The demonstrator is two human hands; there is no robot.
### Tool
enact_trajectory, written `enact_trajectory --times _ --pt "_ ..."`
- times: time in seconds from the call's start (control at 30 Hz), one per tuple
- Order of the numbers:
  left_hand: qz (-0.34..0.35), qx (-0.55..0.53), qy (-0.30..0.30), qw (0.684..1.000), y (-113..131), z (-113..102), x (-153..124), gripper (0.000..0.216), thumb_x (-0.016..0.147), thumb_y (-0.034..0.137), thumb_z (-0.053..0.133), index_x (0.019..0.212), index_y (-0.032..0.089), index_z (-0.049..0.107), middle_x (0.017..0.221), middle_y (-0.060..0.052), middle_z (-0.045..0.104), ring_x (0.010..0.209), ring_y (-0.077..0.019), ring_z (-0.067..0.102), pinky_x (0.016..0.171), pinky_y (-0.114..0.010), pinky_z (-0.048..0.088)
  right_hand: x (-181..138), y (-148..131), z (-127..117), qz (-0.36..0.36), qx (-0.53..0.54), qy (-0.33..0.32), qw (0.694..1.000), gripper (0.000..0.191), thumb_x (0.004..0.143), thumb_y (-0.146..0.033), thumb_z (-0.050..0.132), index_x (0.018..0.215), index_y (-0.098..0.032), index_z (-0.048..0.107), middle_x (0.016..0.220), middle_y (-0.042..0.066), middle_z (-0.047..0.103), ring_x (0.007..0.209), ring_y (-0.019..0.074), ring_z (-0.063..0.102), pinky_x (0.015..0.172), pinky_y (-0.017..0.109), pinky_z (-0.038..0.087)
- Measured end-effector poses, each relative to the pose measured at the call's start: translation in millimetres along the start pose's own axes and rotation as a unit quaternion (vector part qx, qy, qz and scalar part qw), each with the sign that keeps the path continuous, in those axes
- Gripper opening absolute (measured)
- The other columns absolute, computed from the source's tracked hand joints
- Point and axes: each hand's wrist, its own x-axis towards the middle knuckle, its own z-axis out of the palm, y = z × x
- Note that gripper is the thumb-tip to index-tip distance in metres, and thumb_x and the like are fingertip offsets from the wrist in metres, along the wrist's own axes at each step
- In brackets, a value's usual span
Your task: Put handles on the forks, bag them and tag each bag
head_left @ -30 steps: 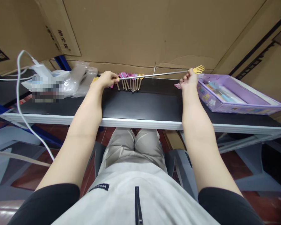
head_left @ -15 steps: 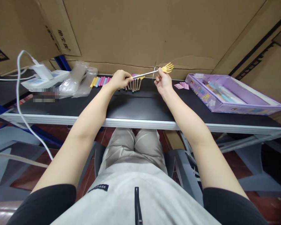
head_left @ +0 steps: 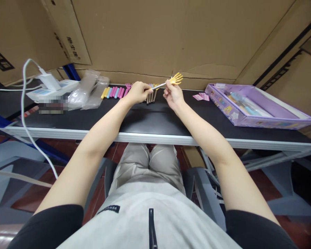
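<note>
Head view: hands, left (head_left: 138,92) and right (head_left: 172,95), pinch yellow scratcher (head_left: 175,79) over black table (head_left: 155,121), cardboard (head_left: 145,34) behind.

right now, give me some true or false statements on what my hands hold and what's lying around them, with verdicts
1. The left hand and right hand grip the same thin rod. True.
2. The rod ends in a pink head. False: the hand-shaped head is yellow.
3. The purple box lies on the table to the person's right. True.
4. The coloured handles lie inside the purple box. False: they lie in a row on the table, left of the left hand.
</note>
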Motion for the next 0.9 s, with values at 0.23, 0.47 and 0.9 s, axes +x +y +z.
enact_trajectory --times 0.23,0.47,0.9 --pt "-0.008 -0.017 -0.006 1.0 -6.2 2.1 5.8 0.021 0.094 0.028 0.059 0.08 0.016 0.069 0.068 -0.003 0.058 0.078 -0.0208 0.055 0.077 -0.033 0.04 -1.0 0.0 1.4 0.011 -0.007 0.012 1.0 0.054 0.083 -0.039 0.095 0.076 -0.022 0.044 0.057 -0.013 0.042 0.048 0.0031 0.036 0.046 0.015 0.029" --pt "-0.026 -0.05 -0.012 0.998 -8.9 2.7 10.5 0.022 0.095 0.029 0.059 0.084 0.015 0.072 0.074 -0.005 0.064 0.077 -0.0196 0.057 0.077 -0.032 0.042 7.3 0.8 2.1 -0.012 0.016 0.014 1.0 0.039 0.096 -0.029 0.083 0.078 -0.022 0.049 0.06 -0.01 0.043 0.048 0.0033 0.035 0.043 0.014 0.03" --pt "-0.156 -0.057 -0.044 0.985 -61.5 -40.9 -4.7 0.027 0.094 0.04 0.067 0.1 0.014 0.076 0.058 0.0 0.054 0.055 -0.0143 0.046 0.063 -0.031 0.038 51.2 -70.5 -84.3 -0.111 0.0 0.211 0.971 0.045 0.104 -0.034 0.069 0.072 -0.023 0.04 0.063 -0.009 0.031 0.047 0.0049 0.026 0.045 0.017 0.026"
